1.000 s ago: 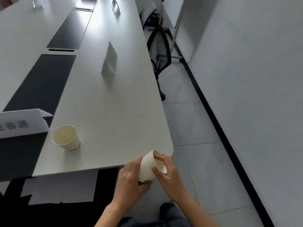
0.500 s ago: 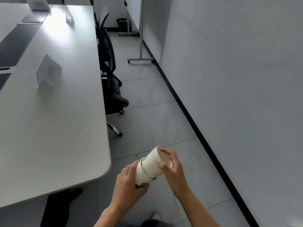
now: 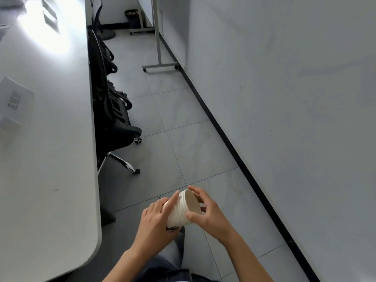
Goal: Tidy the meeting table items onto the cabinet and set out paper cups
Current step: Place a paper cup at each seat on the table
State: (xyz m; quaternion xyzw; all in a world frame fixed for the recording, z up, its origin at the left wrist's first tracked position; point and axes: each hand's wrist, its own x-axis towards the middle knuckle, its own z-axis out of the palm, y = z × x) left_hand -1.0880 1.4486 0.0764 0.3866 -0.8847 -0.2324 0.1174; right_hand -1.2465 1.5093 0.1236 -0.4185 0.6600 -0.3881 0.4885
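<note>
Holding a stack of nested white paper cups (image 3: pixel 181 210) between them, both hands sit low in the near centre of the view, above the grey tiled floor (image 3: pixel 183 143). The left hand (image 3: pixel 155 222) wraps the lower part of the stack from the left, its fingers curled round the cup wall and the forefinger laid along the ridged rims. The right hand (image 3: pixel 207 212) closes on the top of the stack from the right, thumb on the near side of the rims and fingers reaching over the far edge of the open mouth. The stack is tilted, its mouth pointing up and to the right, and it touches nothing but the hands. A dark printed mark shows at its bottom end.

Below the hands a trouser leg (image 3: pixel 173 251) is in view.

To the left runs the long white bench (image 3: pixel 50 159), its rounded near corner just beside the left forearm. On it, further off at the left edge, stands a folded white name card (image 3: pixel 15 98); the print on it is too blurred to read.

A black office chair (image 3: pixel 114 119) is pushed against the bench's right edge. Further away, a metal stand on castors (image 3: pixel 159 64) sits by the grey wall (image 3: pixel 284 98), and a dark bin (image 3: pixel 133 18) is at the far end.
</note>
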